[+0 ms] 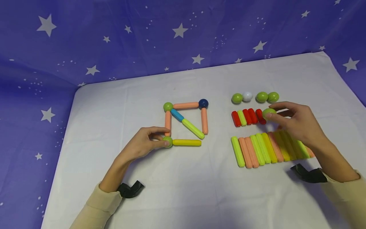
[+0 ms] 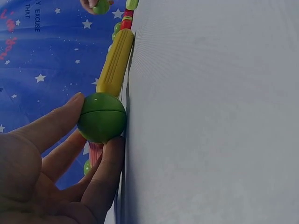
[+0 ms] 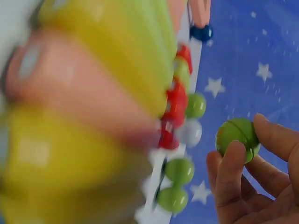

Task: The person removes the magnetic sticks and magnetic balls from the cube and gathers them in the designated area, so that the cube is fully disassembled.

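Note:
My left hand [image 1: 146, 142] pinches a green ball [image 2: 102, 117] at the lower left corner of a flat figure built of rods and balls. A yellow rod [image 1: 187, 142] runs right from that ball, and a salmon rod [image 1: 167, 122] stands above it. Between the fingertips of my right hand [image 1: 298, 122] is another green ball [image 3: 237, 140], held over the right end of the short red rods [image 1: 248, 116]. In the figure, a green ball [image 1: 168, 107] and a dark blue ball [image 1: 203, 103] form the top corners. A blue rod [image 1: 177, 115] and lime rod [image 1: 193, 128] make a diagonal.
Several green balls [image 1: 237, 98] and a white ball [image 1: 247, 96] line up at the back right. Long lime, salmon and yellow rods [image 1: 258, 149] lie side by side nearer me, partly under my right hand. A blue starry cloth [image 1: 160, 38] hangs behind the white table [image 1: 200, 190].

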### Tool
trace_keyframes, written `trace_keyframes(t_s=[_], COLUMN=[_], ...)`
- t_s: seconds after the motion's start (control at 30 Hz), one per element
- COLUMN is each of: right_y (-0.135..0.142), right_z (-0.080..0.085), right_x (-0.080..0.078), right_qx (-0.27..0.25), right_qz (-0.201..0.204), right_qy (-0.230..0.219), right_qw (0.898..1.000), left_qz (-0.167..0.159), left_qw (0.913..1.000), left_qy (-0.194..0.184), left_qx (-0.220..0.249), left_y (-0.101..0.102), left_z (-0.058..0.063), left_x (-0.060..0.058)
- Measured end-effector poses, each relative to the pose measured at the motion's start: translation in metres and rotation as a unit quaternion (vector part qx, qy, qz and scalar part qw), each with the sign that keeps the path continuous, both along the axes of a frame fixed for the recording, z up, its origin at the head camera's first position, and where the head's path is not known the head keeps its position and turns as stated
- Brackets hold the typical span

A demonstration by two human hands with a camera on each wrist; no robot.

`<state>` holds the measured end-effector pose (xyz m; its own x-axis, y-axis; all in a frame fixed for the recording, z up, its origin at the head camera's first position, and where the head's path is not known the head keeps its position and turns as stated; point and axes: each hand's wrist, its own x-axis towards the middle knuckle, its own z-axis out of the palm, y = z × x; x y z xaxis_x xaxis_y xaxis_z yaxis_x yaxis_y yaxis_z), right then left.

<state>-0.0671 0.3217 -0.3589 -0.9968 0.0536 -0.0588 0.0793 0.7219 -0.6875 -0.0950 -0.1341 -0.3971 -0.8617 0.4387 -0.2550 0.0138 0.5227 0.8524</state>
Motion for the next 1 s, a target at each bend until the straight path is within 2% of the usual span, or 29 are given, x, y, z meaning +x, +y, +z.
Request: trace_keyframes(t_s=[0.17, 0.33, 0.47, 0.67, 0.83, 1.0], right_y=[0.026, 0.051, 0.066, 0.081, 0.086, 0.086], right_z=[-0.002, -0.007, -0.011, -0.014, -0.017, -0.020], right_x=[-0.008, -0.025, -0.043, -0.067, -0.077, -0.082], right_qx=[0.003, -0.019, -0.022, 0.031, 0.050, 0.060], right_qz=[-0.039, -0.057, -0.055, -0.056, -0.057, -0.040], right_qy=[-0.012, -0.018, -0.034, -0.063, -0.097, -0.103], right_qw=[0.999, 0.998, 0.998, 0.996, 0.992, 0.992], left_qz=[0.000, -0.002, -0.003, -0.003, -0.004, -0.001], left_qw=[1.0000, 1.0000, 1.0000, 1.0000, 1.0000, 1.0000], left_qy=[0.000, 0.000, 0.001, 0.002, 0.004, 0.003], left_qx=[0.001, 0.004, 0.008, 0.008, 0.006, 0.004], left_y=[-0.001, -0.001, -0.001, -0.001, -0.001, -0.001], left_z=[0.000, -0.001, -0.001, -0.002, -0.002, -0.001], left_x=[0.000, 0.000, 0.000, 0.000, 0.000, 0.000])
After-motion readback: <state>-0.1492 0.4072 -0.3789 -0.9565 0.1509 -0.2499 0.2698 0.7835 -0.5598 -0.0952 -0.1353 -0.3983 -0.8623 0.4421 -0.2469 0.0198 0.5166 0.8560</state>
